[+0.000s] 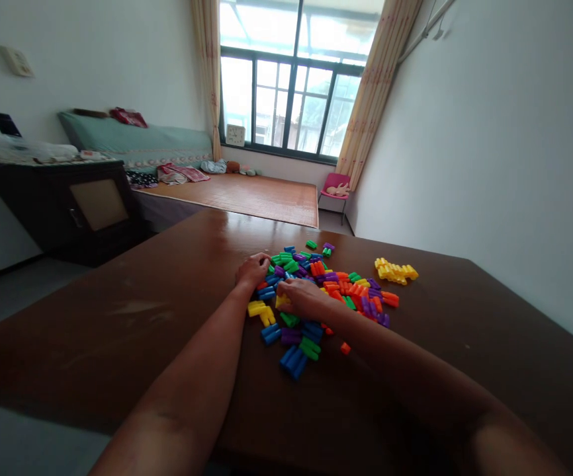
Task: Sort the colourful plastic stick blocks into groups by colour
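A heap of small plastic building blocks [346,289] in orange, purple, green, blue and yellow lies on the brown table [167,317]. At the heap's left edge is my left hand [253,270], fingers curled beside green and blue blocks; what they hold, if anything, is hidden. My right hand [302,295] reaches over the middle-left of the heap, its fingers closed at a yellow block [282,303]. Just left of it lie joined yellow blocks [262,311]. Nearer to me are blue blocks [294,361] and a green block [309,348].
A separate group of yellow blocks [396,272] sits at the right. One small orange block [345,348] lies near my right forearm. Beyond the table stand a bed [257,195] and a pink chair [335,182]; a dark cabinet [58,205] is at the left.
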`<action>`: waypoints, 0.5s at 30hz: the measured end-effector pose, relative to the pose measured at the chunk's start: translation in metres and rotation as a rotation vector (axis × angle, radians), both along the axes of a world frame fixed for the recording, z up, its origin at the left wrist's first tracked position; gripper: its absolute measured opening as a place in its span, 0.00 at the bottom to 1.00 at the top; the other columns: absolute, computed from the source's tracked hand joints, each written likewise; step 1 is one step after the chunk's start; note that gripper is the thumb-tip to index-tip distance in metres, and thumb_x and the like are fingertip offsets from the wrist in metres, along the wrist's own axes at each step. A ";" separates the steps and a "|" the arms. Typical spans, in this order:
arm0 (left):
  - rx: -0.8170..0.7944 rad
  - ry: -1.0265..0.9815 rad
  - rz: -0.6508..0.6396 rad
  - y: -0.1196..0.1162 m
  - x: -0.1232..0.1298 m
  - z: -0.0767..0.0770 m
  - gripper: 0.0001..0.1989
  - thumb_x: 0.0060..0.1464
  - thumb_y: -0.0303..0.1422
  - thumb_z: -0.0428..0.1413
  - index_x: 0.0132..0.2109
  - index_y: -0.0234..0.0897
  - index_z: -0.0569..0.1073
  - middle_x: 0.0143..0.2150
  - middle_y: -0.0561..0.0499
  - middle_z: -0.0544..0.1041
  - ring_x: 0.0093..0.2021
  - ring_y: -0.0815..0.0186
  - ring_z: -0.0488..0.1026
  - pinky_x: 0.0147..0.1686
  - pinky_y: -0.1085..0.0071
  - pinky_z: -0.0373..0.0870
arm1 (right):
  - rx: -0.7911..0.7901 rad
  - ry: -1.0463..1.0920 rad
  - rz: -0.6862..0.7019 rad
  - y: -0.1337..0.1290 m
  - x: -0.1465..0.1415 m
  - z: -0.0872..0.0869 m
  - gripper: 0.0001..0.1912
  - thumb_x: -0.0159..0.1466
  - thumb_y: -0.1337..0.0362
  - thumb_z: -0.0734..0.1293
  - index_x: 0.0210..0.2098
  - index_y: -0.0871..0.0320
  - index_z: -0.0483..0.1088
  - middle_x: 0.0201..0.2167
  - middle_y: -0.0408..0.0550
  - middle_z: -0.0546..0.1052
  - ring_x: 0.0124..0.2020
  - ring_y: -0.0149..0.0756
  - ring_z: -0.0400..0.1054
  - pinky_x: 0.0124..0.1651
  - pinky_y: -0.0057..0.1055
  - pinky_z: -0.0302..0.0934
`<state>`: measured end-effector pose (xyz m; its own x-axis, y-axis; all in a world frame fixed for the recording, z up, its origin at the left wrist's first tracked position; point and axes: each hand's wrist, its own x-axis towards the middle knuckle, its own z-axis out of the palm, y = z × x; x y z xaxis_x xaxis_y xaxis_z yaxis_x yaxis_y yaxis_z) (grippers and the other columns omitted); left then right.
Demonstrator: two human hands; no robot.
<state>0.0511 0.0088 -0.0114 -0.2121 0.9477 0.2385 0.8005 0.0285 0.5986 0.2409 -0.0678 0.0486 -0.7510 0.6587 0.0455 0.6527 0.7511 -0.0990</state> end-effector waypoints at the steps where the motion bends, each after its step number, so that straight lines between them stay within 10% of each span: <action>1: -0.001 0.001 0.001 0.000 0.000 0.000 0.14 0.58 0.41 0.50 0.44 0.50 0.79 0.43 0.53 0.81 0.42 0.61 0.76 0.38 0.70 0.68 | 0.015 -0.004 -0.022 -0.001 -0.001 0.001 0.17 0.60 0.59 0.68 0.47 0.60 0.70 0.40 0.54 0.76 0.41 0.42 0.71 0.42 0.33 0.60; 6: -0.014 0.008 0.001 0.000 0.000 0.002 0.14 0.58 0.42 0.50 0.45 0.50 0.79 0.44 0.53 0.81 0.42 0.60 0.76 0.38 0.70 0.68 | 0.012 0.160 -0.067 0.004 0.018 0.007 0.24 0.59 0.67 0.63 0.56 0.57 0.66 0.37 0.48 0.76 0.36 0.36 0.69 0.38 0.29 0.59; 15: -0.016 0.006 0.008 0.001 -0.002 0.006 0.15 0.57 0.41 0.51 0.45 0.47 0.79 0.43 0.52 0.81 0.41 0.61 0.76 0.38 0.71 0.68 | -0.108 0.364 -0.052 0.010 0.048 -0.013 0.15 0.62 0.74 0.59 0.43 0.60 0.73 0.41 0.50 0.77 0.41 0.33 0.69 0.46 0.28 0.60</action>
<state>0.0493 0.0098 -0.0049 -0.2187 0.9496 0.2244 0.8039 0.0450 0.5930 0.2893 -0.0582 0.0355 -0.6637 0.7114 0.2311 0.5977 0.6902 -0.4079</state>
